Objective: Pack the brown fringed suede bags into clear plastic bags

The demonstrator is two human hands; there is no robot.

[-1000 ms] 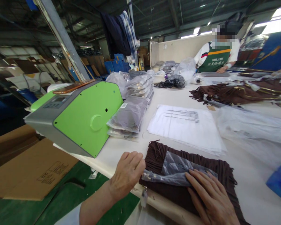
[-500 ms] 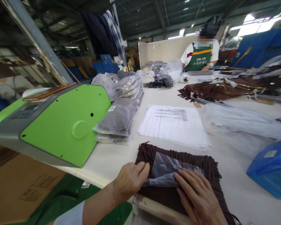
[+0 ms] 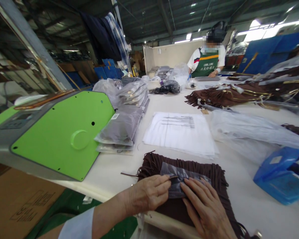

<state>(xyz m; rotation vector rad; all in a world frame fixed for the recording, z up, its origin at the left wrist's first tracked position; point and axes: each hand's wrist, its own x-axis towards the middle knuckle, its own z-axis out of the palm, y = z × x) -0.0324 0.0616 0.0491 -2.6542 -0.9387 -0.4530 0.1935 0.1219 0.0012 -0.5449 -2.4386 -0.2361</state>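
Observation:
A folded dark brown fringed cloth [image 3: 189, 166] lies at the near edge of the white table [image 3: 239, 199]. On top of it rests a small crumpled clear plastic bag [image 3: 181, 177]. My left hand [image 3: 149, 194] pinches the bag's left edge with closed fingers. My right hand [image 3: 204, 209] lies flat on the bag and the cloth, fingers stretched out and pressing down.
A green and grey machine [image 3: 57, 132] stands at the left. Bagged grey items [image 3: 122, 127] are stacked beside it, a pile of white sheets [image 3: 181, 134] behind the cloth. Clear bags [image 3: 249, 129] and a blue box [image 3: 284, 174] lie right. A person in a green apron [image 3: 205, 63] works far back.
My left hand has slid right over the cloth and now pinches the bag's edge. The bag is folded smaller. The view has shifted right, bringing the blue box into sight.

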